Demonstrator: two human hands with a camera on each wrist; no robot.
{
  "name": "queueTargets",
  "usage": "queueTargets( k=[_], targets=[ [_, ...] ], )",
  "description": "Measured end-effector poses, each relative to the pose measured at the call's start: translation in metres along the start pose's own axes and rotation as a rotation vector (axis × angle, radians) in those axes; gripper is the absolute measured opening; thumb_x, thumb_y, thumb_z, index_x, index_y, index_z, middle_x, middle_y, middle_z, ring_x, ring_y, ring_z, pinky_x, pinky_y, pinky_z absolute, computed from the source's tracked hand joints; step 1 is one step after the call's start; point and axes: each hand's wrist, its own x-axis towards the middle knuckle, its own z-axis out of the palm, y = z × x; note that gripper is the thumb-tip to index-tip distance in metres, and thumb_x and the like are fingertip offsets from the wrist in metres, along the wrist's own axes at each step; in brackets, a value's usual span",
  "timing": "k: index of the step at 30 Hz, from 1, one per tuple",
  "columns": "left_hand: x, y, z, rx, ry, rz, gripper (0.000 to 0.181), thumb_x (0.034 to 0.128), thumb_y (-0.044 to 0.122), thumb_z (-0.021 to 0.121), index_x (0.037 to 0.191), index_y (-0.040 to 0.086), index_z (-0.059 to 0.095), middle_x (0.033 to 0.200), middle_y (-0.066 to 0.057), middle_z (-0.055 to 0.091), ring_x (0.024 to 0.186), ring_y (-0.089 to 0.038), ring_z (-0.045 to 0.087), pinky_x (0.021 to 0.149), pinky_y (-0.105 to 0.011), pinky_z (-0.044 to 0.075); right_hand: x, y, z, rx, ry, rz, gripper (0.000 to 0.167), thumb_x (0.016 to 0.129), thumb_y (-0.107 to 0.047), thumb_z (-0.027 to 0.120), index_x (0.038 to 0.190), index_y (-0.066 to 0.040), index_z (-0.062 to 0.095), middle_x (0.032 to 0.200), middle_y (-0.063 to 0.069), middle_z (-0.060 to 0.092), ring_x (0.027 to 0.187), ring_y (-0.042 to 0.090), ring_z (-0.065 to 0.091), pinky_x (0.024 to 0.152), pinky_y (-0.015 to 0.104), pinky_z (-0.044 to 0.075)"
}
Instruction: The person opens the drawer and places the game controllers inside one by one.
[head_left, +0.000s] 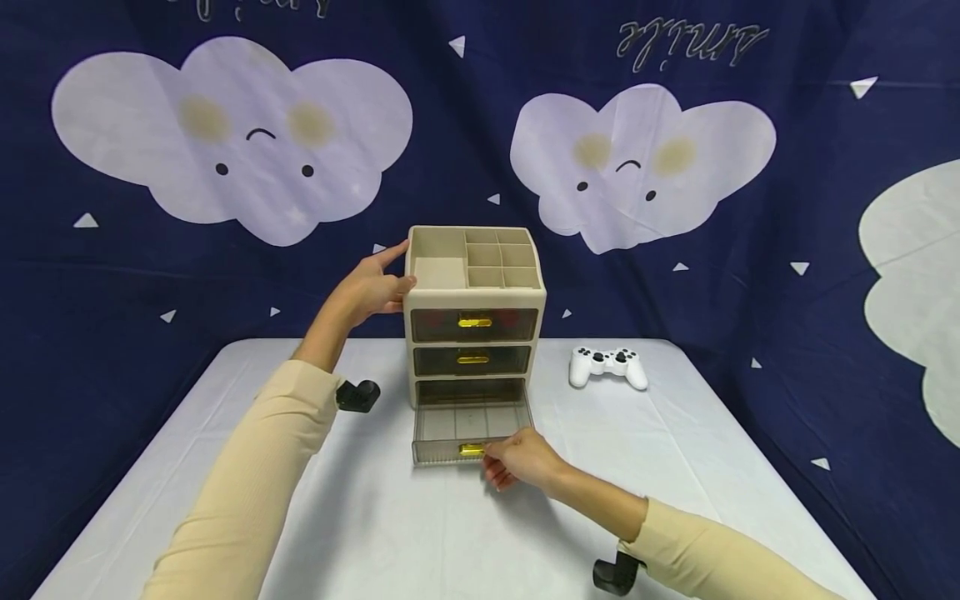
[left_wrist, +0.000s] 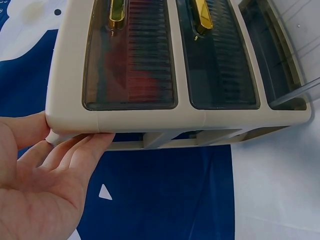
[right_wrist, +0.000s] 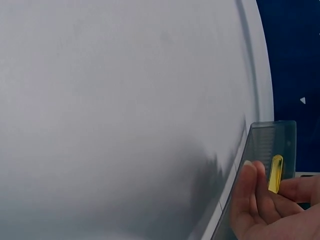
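A cream desktop drawer organizer [head_left: 475,297] with smoky see-through drawers and gold handles stands at the middle of the table. Its bottom drawer [head_left: 472,421] is pulled out, and no contents show in it. At the organizer's upper left edge, my left hand [head_left: 372,287] grips the corner; the left wrist view shows thumb and fingers [left_wrist: 65,155] against the casing. My right hand [head_left: 525,458] pinches the gold handle [right_wrist: 275,174] of the bottom drawer between thumb and fingers. Something red shows through the shut top drawer [left_wrist: 130,65].
A white game controller [head_left: 608,367] lies on the white-covered table [head_left: 420,542], right of the organizer. Behind the table hangs a dark blue cloth [head_left: 465,125] with clouds and small triangles. Small divided compartments [head_left: 501,258] form part of the organizer's top.
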Motion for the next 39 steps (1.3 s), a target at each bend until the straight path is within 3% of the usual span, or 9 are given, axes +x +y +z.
queueTargets(
  k=[6, 12, 20, 25, 29, 34, 39],
  targets=[
    [0.0, -0.001, -0.001, -0.003, -0.003, 0.005, 0.075, 0.1058, 0.01, 0.053, 0.164, 0.036, 0.013, 0.156, -0.023, 0.04, 0.128, -0.037, 0.059, 0.107, -0.046, 0.051, 0.0, -0.005, -0.008, -0.051, -0.088, 0.013, 0.034, 0.103, -0.015, 0.056, 0.096, 0.014, 0.073, 0.073, 0.011, 0.071, 0.062, 0.013, 0.066, 0.064, 0.035, 0.063],
    [0.0, 0.0, -0.001, 0.004, 0.006, 0.014, 0.075, 0.1058, 0.01, 0.053, 0.164, 0.036, 0.013, 0.155, -0.022, 0.041, 0.127, -0.036, 0.06, 0.106, -0.046, 0.052, -0.001, -0.017, -0.03, -0.15, -0.211, 0.016, 0.034, 0.102, -0.018, 0.057, 0.103, 0.012, 0.073, 0.074, 0.012, 0.073, 0.062, 0.014, 0.066, 0.061, 0.033, 0.062],
    [-0.002, 0.0, -0.001, 0.005, 0.002, 0.008, 0.075, 0.1059, 0.01, 0.053, 0.164, 0.036, 0.013, 0.157, -0.022, 0.038, 0.128, -0.036, 0.059, 0.107, -0.046, 0.052, 0.003, -0.039, -0.07, -0.182, -0.249, -0.02, 0.036, 0.103, -0.019, 0.055, 0.108, 0.012, 0.072, 0.081, 0.011, 0.072, 0.069, 0.014, 0.066, 0.067, 0.03, 0.061],
    [-0.001, -0.001, -0.001, 0.003, 0.001, 0.012, 0.075, 0.1057, 0.01, 0.053, 0.164, 0.036, 0.013, 0.156, -0.022, 0.039, 0.128, -0.036, 0.06, 0.106, -0.046, 0.052, 0.007, -0.049, -0.094, -0.188, -0.19, -0.061, 0.034, 0.102, -0.017, 0.055, 0.114, 0.011, 0.07, 0.092, 0.016, 0.071, 0.078, 0.018, 0.068, 0.073, 0.031, 0.061],
    [-0.001, -0.001, -0.001, -0.013, -0.009, 0.011, 0.076, 0.1057, 0.009, 0.052, 0.163, 0.036, 0.012, 0.156, -0.023, 0.039, 0.129, -0.037, 0.059, 0.108, -0.046, 0.051, 0.009, -0.056, -0.113, -0.196, -0.108, -0.087, 0.035, 0.098, -0.013, 0.058, 0.121, 0.012, 0.066, 0.098, 0.013, 0.071, 0.083, 0.02, 0.068, 0.076, 0.031, 0.06],
    [-0.002, -0.001, -0.002, -0.015, -0.008, 0.011, 0.075, 0.1059, 0.01, 0.052, 0.164, 0.036, 0.012, 0.156, -0.023, 0.039, 0.13, -0.036, 0.059, 0.108, -0.046, 0.051, 0.015, -0.06, -0.139, -0.21, 0.035, -0.099, 0.038, 0.093, -0.014, 0.069, 0.124, 0.009, 0.065, 0.109, 0.01, 0.072, 0.086, 0.018, 0.065, 0.081, 0.031, 0.059],
    [-0.002, -0.002, -0.001, -0.029, -0.01, 0.012, 0.075, 0.106, 0.009, 0.052, 0.164, 0.035, 0.012, 0.156, -0.023, 0.039, 0.13, -0.036, 0.058, 0.108, -0.045, 0.051, 0.023, -0.056, -0.166, -0.247, 0.226, -0.105, 0.046, 0.089, -0.02, 0.076, 0.128, 0.003, 0.065, 0.12, 0.016, 0.069, 0.089, 0.016, 0.065, 0.085, 0.032, 0.058]
  ],
)
